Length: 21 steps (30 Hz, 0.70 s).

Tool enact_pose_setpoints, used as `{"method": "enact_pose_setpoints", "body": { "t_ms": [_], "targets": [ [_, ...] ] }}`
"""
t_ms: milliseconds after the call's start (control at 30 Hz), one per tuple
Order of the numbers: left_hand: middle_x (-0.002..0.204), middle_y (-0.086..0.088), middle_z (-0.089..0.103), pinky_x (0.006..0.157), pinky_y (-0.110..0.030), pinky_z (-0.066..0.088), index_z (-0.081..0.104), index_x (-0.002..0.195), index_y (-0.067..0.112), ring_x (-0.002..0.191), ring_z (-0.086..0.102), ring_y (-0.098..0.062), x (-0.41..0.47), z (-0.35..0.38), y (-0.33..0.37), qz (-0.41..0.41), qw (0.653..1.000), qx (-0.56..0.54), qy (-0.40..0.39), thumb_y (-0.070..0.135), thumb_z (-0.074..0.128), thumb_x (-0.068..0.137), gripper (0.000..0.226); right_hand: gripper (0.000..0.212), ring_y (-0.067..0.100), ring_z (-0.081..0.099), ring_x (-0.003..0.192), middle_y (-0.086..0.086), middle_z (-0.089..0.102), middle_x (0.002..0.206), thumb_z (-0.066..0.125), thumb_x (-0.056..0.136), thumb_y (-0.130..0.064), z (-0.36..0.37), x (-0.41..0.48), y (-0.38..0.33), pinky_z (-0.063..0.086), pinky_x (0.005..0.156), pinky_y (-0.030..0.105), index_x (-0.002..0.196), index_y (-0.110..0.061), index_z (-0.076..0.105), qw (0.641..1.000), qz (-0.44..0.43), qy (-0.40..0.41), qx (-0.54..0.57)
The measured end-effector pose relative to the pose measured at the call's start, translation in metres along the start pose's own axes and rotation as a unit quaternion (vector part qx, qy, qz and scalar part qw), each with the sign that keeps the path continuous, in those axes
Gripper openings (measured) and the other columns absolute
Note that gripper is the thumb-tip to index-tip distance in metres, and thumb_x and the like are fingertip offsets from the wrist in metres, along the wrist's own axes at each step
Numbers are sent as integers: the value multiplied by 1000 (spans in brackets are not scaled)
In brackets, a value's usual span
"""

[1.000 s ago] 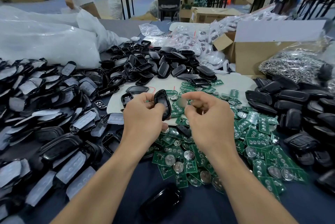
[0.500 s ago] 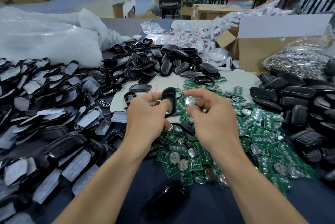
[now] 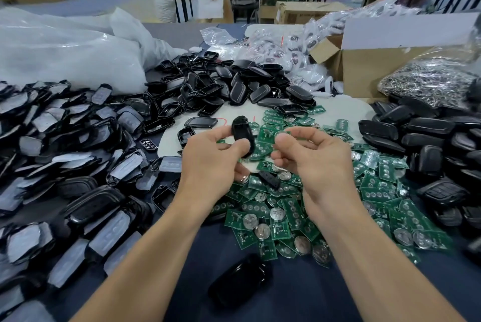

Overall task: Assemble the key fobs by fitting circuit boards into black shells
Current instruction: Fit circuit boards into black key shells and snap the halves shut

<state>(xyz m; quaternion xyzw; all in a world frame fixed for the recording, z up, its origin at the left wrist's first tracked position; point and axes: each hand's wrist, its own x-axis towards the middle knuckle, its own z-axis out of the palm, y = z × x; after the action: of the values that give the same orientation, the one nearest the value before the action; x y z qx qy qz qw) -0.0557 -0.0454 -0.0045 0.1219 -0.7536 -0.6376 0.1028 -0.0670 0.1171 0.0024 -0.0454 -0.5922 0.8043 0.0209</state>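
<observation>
My left hand (image 3: 210, 157) grips a black shell (image 3: 243, 136) upright between thumb and fingers, above the table's middle. My right hand (image 3: 315, 157) is just to its right, fingertips pinched on a green circuit board (image 3: 282, 135) with a round coin cell; most of the board is hidden by the fingers. A small gap separates board and shell. Below both hands spreads a heap of green circuit boards (image 3: 281, 220). A single black shell (image 3: 240, 280) lies near the table's front edge between my forearms.
Black shells are piled at the back (image 3: 229, 87), on the right (image 3: 426, 139), and film-covered ones on the left (image 3: 65, 152). A cardboard box (image 3: 364, 69), a bag of metal rings (image 3: 429, 82) and white plastic bags (image 3: 65, 53) stand behind. A person walks in the background.
Both hands have stayed close together above the boards; the right hand's board has come nearer the shell and the left hand has turned the shell slightly. The person behind walked to the right.
</observation>
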Motion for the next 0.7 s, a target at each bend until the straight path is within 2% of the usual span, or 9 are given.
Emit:
{"method": "enact_pose_setpoints", "body": {
  "t_ms": [167,200,267,333,400,467,567,700],
  "targets": [
    [81,0,80,44,-19,51,81,100,27,53,72,-18,-7,2,9,-9,998,-39,-45,14,66,101,19,18,15,71,61,1,77,72,89,75,-9,1,-1,0,56,61,30,83,-22,81,987,-63,-4,-149],
    [82,-4,79,40,-15,47,81,98,25,50,70,-16,-9,2,11,-23,997,-58,-51,15,64,103,21,20,14,72,63,-2,78,73,90,75,-12,0,-1,0,56,63,32,83,-27,81,982,-72,-1,-173],
    [93,-15,75,37,-12,41,79,110,15,47,68,-13,-10,2,13,-46,993,-85,-61,14,60,105,19,20,12,74,67,-7,77,74,90,75,-15,0,-2,1,58,67,32,82,-31,81,975,-84,3,-207],
    [109,-19,73,43,-14,48,75,119,7,54,71,-14,-8,2,12,-54,992,-89,-78,10,60,105,22,18,9,75,68,-11,77,74,90,76,-16,-1,-2,1,61,69,31,81,-31,80,969,-97,8,-229],
    [119,-18,72,57,-21,58,73,123,4,66,75,-19,-6,0,11,-56,990,-90,-95,2,60,102,25,19,5,74,69,-15,76,73,89,78,-17,-1,-2,0,62,70,27,83,-32,79,961,-118,8,-252],
    [115,-18,75,64,-23,60,73,124,4,71,76,-19,-5,-1,9,-48,991,-74,-103,-7,60,96,33,19,2,73,67,-17,75,72,89,78,-16,0,-2,0,62,68,22,81,-32,78,953,-134,5,-270],
    [101,-13,80,68,-22,61,75,121,7,77,78,-18,-4,0,7,-36,993,-64,-90,-9,60,96,34,19,4,71,64,-13,75,70,87,79,-15,0,-2,0,61,66,27,77,-31,77,959,-126,7,-254],
    [85,-5,81,66,-21,61,77,94,23,78,79,-19,-2,-1,5,-37,995,-68,-60,-6,61,98,34,18,10,61,58,-10,71,65,87,80,-21,-3,1,-2,58,67,31,80,-37,78,979,-93,47,-174]
  ]
}}
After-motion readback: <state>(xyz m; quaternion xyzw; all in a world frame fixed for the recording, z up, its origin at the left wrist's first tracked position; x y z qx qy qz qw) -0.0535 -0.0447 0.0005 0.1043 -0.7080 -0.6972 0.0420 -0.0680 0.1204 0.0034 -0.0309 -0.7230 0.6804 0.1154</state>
